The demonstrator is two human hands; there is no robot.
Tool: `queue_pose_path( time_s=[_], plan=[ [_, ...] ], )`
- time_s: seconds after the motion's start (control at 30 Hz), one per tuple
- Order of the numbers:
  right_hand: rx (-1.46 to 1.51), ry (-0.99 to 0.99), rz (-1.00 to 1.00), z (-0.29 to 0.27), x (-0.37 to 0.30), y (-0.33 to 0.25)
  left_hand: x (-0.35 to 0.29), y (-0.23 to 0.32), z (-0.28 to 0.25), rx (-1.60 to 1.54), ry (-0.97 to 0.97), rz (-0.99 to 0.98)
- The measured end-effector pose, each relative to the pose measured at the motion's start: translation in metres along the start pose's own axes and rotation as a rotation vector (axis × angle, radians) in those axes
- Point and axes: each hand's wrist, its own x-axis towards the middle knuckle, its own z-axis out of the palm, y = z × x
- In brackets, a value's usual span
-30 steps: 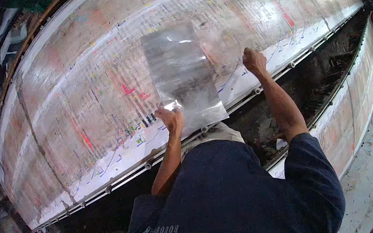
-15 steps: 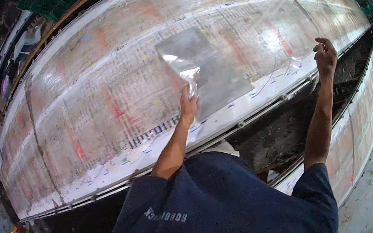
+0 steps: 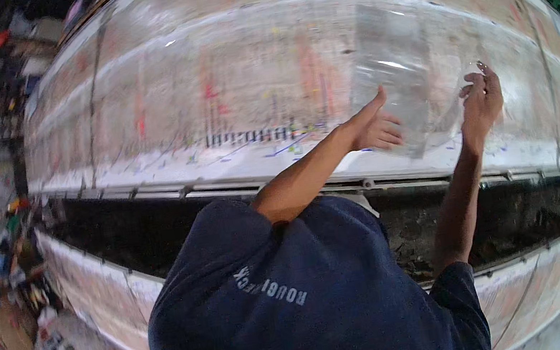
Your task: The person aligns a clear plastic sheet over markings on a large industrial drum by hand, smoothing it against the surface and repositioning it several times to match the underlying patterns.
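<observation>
I hold a clear plastic sheet (image 3: 399, 74) up over a long, paint-stained printing table (image 3: 225, 96). My left hand (image 3: 376, 129) grips the sheet's lower left edge, fingers curled and thumb sticking up. My right hand (image 3: 481, 98) pinches the sheet's right edge at about the same height. The sheet hangs slack between the two hands and catches glare. My dark blue shirt fills the lower middle of the view.
A metal rail (image 3: 224, 187) runs along the table's near edge. Below it lies a dark gap (image 3: 144, 231), then the pale side of another long table (image 3: 94, 289). Cluttered small items lie on the floor at the left (image 3: 27, 278).
My right hand, held apart at the far right half a second ago, has come in and taken the sheet's right edge. The sheet and my left hand have shifted right in the view.
</observation>
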Motion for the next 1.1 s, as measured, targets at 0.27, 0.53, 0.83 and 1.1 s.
queue_pose_path(
  time_s=[0.27,0.53,0.83,1.1],
  plan=[
    [0.662,-0.059,0.123,0.164,0.042,-0.048,-0.127,0.159,0.041,-0.133,0.288,0.731],
    [0.995,-0.384,0.372,0.265,-0.113,-0.091,-0.273,0.166,-0.095,-0.049,0.215,1.085],
    [-0.013,-0.732,0.399,0.34,-0.221,0.113,-0.295,0.049,-0.342,0.883,0.831,0.779],
    [-0.578,-1.066,0.12,0.322,-0.252,0.115,-0.324,-0.008,-0.402,1.502,1.243,0.378]
  ],
)
